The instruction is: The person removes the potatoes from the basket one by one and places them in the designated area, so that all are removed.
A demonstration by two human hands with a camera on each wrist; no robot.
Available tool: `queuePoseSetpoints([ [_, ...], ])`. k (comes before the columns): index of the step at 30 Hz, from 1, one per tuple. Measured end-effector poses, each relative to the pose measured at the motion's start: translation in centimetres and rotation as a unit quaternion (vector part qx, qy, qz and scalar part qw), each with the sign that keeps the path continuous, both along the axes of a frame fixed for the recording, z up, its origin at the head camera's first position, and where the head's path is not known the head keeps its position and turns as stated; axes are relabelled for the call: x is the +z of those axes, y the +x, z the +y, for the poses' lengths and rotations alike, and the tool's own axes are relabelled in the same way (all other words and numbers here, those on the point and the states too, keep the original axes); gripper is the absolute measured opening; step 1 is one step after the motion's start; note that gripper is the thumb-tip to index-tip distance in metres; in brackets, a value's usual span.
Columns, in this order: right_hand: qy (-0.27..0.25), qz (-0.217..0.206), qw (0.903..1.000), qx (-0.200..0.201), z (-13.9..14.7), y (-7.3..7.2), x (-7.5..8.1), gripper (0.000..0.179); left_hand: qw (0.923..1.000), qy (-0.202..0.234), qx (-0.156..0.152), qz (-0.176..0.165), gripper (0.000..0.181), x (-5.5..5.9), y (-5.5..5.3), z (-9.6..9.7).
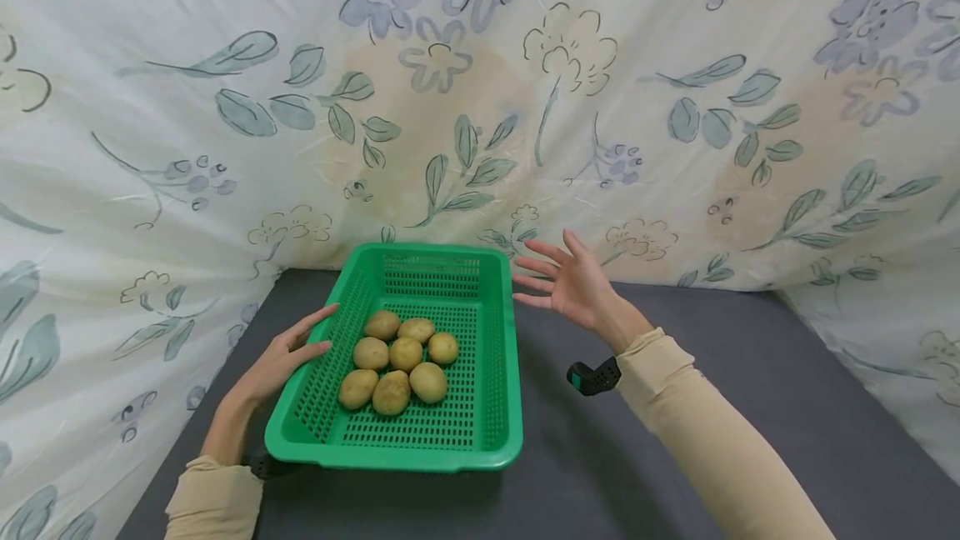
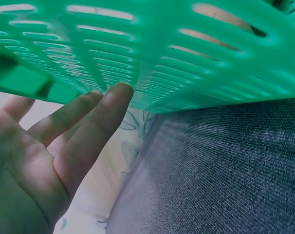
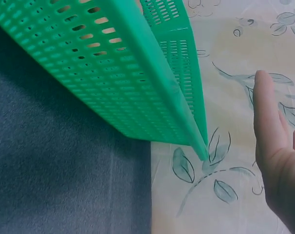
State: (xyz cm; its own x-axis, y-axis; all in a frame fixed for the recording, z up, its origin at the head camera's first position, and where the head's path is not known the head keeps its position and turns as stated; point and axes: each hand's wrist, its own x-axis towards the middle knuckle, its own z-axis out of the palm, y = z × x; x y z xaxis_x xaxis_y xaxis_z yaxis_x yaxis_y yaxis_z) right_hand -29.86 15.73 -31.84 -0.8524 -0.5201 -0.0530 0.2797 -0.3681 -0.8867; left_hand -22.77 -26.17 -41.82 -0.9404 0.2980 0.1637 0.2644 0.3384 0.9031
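Observation:
A green plastic basket [image 1: 512, 357] with slotted walls stands on the dark table, with several potatoes [image 1: 406, 354] grouped on its floor. At the basket's left side is my left hand [image 1: 273, 363]; two of its digits reach onto the rim in the head view. Beneath that rim, the left wrist view shows straight fingers [image 2: 96, 129] against the slotted outer wall [image 2: 152, 78]. My right hand [image 1: 577, 286] is raised beside the far right corner, fingers spread and holding nothing. In the right wrist view, a gap separates this hand [image 3: 279, 151] from the basket [image 3: 152, 68].
Dark fabric covers the table [image 1: 720, 382], which extends to the right of the basket. A floral curtain [image 1: 645, 107] hangs behind the table and along its sides. A black wrist device [image 1: 594, 377] sits by my right sleeve.

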Motion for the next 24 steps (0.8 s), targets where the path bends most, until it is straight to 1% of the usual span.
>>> queuePoseSetpoints([
  [8,0.030,0.000,0.9996,0.001,-1.7,-0.6,0.2,0.072,1.0000,0.000,0.006,-0.002,0.059,0.0,-0.1,0.1],
  [15,0.046,-0.024,0.9986,-0.009,-4.0,-1.1,0.3,0.068,0.9999,-0.003,0.010,0.001,0.058,-0.1,0.1,0.1],
  [19,0.062,-0.031,0.9975,-0.013,-5.3,-1.4,0.5,0.067,1.0000,-0.002,0.008,-0.001,0.059,-0.1,0.2,0.1],
  [24,0.065,-0.038,0.9970,-0.016,-7.2,-1.7,0.7,0.067,1.0000,-0.001,0.010,0.000,0.058,0.1,0.1,0.2],
])
